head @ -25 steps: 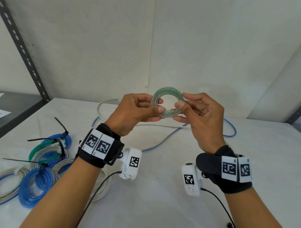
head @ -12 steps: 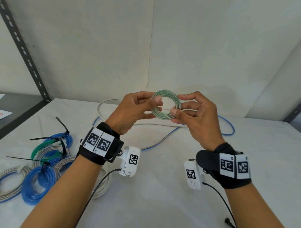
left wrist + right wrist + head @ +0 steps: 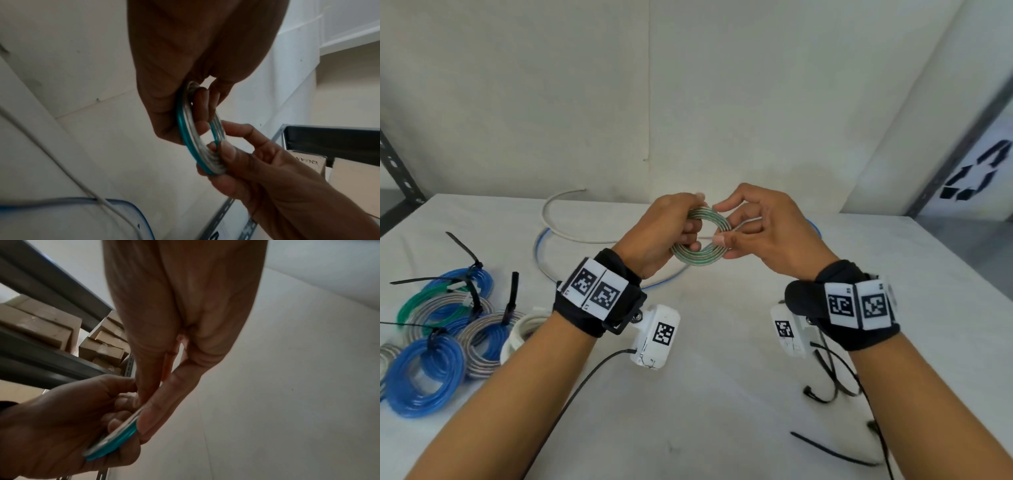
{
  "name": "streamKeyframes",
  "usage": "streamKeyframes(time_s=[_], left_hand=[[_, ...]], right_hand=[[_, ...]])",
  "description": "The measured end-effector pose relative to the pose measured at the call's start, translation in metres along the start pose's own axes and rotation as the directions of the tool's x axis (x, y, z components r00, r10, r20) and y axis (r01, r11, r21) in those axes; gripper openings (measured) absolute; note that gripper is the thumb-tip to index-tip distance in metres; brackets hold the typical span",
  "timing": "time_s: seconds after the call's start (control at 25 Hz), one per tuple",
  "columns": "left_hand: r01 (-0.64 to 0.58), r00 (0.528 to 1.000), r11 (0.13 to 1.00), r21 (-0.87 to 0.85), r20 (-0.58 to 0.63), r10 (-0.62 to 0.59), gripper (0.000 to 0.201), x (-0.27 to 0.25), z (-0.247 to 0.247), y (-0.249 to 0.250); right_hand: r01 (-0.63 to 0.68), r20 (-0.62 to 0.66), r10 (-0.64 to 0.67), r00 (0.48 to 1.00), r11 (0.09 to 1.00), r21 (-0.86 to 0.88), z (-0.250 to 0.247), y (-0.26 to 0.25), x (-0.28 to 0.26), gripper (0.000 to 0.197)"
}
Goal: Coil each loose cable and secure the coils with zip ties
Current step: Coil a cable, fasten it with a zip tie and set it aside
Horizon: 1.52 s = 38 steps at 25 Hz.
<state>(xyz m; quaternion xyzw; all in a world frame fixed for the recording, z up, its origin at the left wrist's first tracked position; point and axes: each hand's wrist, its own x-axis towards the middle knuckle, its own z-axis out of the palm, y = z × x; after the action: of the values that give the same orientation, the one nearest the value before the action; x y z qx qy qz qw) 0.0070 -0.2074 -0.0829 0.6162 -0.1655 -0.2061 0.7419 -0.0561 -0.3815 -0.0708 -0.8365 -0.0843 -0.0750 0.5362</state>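
A white cloth-covered table (image 3: pixel 722 394) stands against pale, matte wall panels, grey slotted shelving at either side. Above it, a person's left hand (image 3: pixel 664 229) and right hand (image 3: pixel 767 233) both pinch a flat green-and-silver cable coil (image 3: pixel 702 255). Bundled blue, grey and green coils (image 3: pixel 441 329) lie to the left, black zip ties (image 3: pixel 832 452) to the right. Checkered markers cover both wristbands.

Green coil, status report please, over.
Left hand and right hand both pinch the green coil, held above the table. No zip tie on it yet. Loose zip tie lies near right forearm. Nothing in the way.
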Motion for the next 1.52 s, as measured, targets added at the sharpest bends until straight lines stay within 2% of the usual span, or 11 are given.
streamKeyframes(time_s=[0.28,0.44,0.56,0.64,0.72,0.84,1.0,1.12,1.2,1.32,1.52], left_hand=[[0.013,0.992,0.995,0.095,0.123,-0.024,0.030,-0.016,0.046,-0.028],[0.003,0.995,0.966,0.257,0.094,-0.028,0.025,-0.017,0.055,-0.047],[0.025,0.996,0.961,0.276,0.078,-0.049,0.022,-0.014,0.052,-0.054],[0.028,0.996,0.962,0.270,0.071,-0.049,0.020,-0.013,0.052,-0.055],[0.028,0.997,0.965,0.261,0.058,-0.044,0.019,-0.012,0.051,-0.054],[0.028,0.998,0.972,0.234,0.051,-0.041,0.020,-0.010,0.050,-0.054],[0.031,0.997,0.974,0.224,0.064,-0.047,0.018,-0.010,0.052,-0.054],[0.025,0.996,0.974,0.227,0.074,-0.043,0.018,-0.012,0.053,-0.053],[0.030,0.996,0.973,0.231,0.072,-0.048,0.019,-0.013,0.053,-0.053],[0.038,0.997,0.974,0.222,0.062,-0.052,0.018,-0.013,0.053,-0.053],[0.039,0.998,0.981,0.188,0.043,-0.048,0.018,-0.010,0.049,-0.050]], right_hand=[[-0.127,0.059,0.138,0.989,0.978,-0.165,-0.033,-0.003,-0.049,0.033],[-0.309,-0.003,0.320,0.948,0.914,-0.261,-0.048,0.022,-0.067,0.017],[-0.386,-0.091,0.463,0.881,0.596,-0.704,-0.054,0.062,-0.068,0.017],[-0.373,-0.122,0.522,0.844,0.409,-0.833,-0.055,0.078,-0.068,0.018],[-0.427,-0.157,0.524,0.837,0.448,-0.785,-0.062,0.073,-0.071,0.011],[-0.539,-0.208,0.567,0.797,0.511,-0.670,-0.076,0.065,-0.080,0.042],[-0.578,-0.177,0.705,0.687,0.383,-0.721,-0.077,0.059,-0.095,0.067],[-0.574,-0.222,0.738,0.637,0.261,-0.776,-0.078,0.062,-0.102,0.062],[-0.594,-0.188,0.772,0.607,0.284,-0.753,-0.075,0.072,-0.105,0.051],[-0.597,-0.172,0.725,0.666,0.381,-0.706,-0.070,0.078,-0.102,0.032],[-0.637,-0.357,0.561,0.747,0.451,-0.624,-0.078,0.060,-0.078,0.027]])
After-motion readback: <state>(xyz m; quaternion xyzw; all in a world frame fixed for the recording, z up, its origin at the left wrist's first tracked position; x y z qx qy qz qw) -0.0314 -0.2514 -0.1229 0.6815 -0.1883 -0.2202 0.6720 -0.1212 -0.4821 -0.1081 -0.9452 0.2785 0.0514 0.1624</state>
